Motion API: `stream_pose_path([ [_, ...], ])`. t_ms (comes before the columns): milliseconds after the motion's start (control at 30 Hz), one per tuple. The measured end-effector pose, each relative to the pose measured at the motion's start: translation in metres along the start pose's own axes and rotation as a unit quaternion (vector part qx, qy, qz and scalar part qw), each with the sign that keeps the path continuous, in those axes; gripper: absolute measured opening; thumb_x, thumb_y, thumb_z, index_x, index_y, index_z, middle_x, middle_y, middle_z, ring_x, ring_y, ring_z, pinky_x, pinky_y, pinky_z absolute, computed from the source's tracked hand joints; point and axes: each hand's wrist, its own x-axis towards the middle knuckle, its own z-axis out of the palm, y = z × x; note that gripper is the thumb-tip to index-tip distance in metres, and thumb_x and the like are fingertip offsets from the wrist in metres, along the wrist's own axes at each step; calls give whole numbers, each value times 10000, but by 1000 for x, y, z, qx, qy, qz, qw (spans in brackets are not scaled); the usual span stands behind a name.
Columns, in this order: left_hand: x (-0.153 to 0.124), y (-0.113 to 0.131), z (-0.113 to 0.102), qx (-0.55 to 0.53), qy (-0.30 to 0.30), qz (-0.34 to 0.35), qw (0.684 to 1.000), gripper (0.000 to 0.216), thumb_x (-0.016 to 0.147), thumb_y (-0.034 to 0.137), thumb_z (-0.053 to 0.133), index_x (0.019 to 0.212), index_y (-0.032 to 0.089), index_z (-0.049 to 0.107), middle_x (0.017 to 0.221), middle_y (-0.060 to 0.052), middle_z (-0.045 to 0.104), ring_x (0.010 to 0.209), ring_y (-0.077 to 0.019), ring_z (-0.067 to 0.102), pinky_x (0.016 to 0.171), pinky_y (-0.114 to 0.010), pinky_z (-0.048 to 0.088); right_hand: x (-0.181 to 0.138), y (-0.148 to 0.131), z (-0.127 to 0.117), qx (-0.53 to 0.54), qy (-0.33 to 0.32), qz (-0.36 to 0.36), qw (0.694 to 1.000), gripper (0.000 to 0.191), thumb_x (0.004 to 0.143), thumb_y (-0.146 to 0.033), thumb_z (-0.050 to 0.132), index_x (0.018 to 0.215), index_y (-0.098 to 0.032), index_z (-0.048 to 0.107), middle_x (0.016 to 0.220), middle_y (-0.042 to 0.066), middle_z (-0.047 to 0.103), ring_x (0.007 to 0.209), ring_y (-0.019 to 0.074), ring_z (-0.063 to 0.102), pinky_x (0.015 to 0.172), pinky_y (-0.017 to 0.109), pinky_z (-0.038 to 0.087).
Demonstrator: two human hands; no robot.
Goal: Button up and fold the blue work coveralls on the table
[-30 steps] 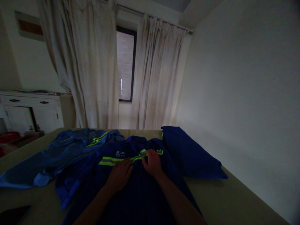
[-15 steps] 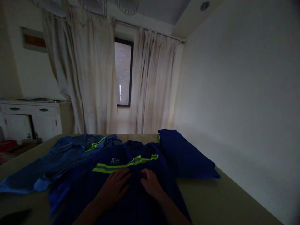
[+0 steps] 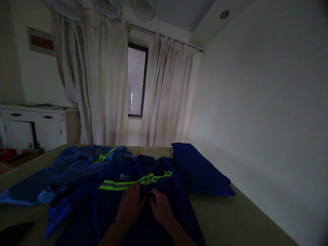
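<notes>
A dark blue work jacket [image 3: 112, 201] lies spread front up before me, its collar at the far end. A yellow-green and grey reflective stripe [image 3: 116, 185] crosses its chest, below a small white print. My left hand [image 3: 130, 204] rests on the jacket just under the stripe, fingers stretched out and thumb pointing toward the other hand. Close beside it, my right hand [image 3: 161, 205] is closed at the middle of the jacket front, its fingers curled and pinching the cloth. The dim light hides the fingertips' exact grip.
A lighter blue jacket [image 3: 74, 171] with a similar stripe lies at the left. Folded dark blue clothing [image 3: 202, 171] lies at the right by the wall. A black object [image 3: 16, 232] is at the near left of the table [image 3: 217, 218]. A white cabinet [image 3: 51, 130] stands beyond.
My hands have come closer together at the jacket's middle. The left hand has turned more upright and moved right; the right fingers are more curled. The view has shifted slightly.
</notes>
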Motion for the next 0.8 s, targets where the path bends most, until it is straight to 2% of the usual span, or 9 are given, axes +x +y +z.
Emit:
stream_pose_path([
  [100,-1,-6,4,-58,1,31,998,326,958,262,506,1245,221,655,1351,-111,643,1284,-296,564,1090,-467,424,10,-7,-3,-71,-31,22,997,268,918,-244,559,1142,-252,706,1105,103,775,1060,308,724,906,414,514],
  [167,-1,-10,4,-94,-17,41,995,285,954,205,466,1148,226,673,1282,-100,658,1223,-274,586,1059,-444,437,16,-15,-2,-121,-53,44,990,260,908,-318,594,1119,-220,709,1079,159,770,1026,361,732,840,452,534],
  [233,0,-13,1,-128,-19,32,991,265,952,187,440,1092,213,665,1217,-102,654,1154,-256,602,1026,-423,454,19,-22,4,-150,-45,63,986,277,907,-357,598,1106,-195,703,1063,196,763,1006,394,732,798,474,538],
  [333,0,-16,-3,-151,-9,11,988,243,956,182,413,1033,206,642,1133,-103,646,1076,-243,614,980,-405,480,17,-25,16,-131,-8,37,991,218,943,-301,544,1096,-224,678,1012,140,772,952,338,744,782,422,531],
  [467,-2,-17,-6,-117,13,-13,993,271,997,226,366,949,197,631,1028,-106,647,1032,-253,618,990,-434,487,13,-18,22,-40,30,-20,999,138,956,-224,529,1009,-239,656,1041,66,751,978,245,714,829,331,494],
  [600,-2,-17,-8,-114,39,11,993,223,963,204,447,1005,204,666,1108,-103,657,1073,-255,628,1002,-436,503,16,-11,18,45,43,-54,997,107,946,-195,546,952,-223,649,987,50,730,951,222,686,845,305,463],
  [800,-1,-27,1,-197,51,64,977,362,943,182,472,1249,238,658,1305,-85,665,1247,-244,599,1117,-456,464,18,-7,17,106,41,-95,989,115,960,-227,539,908,-220,641,915,33,721,887,210,673,804,297,449],
])
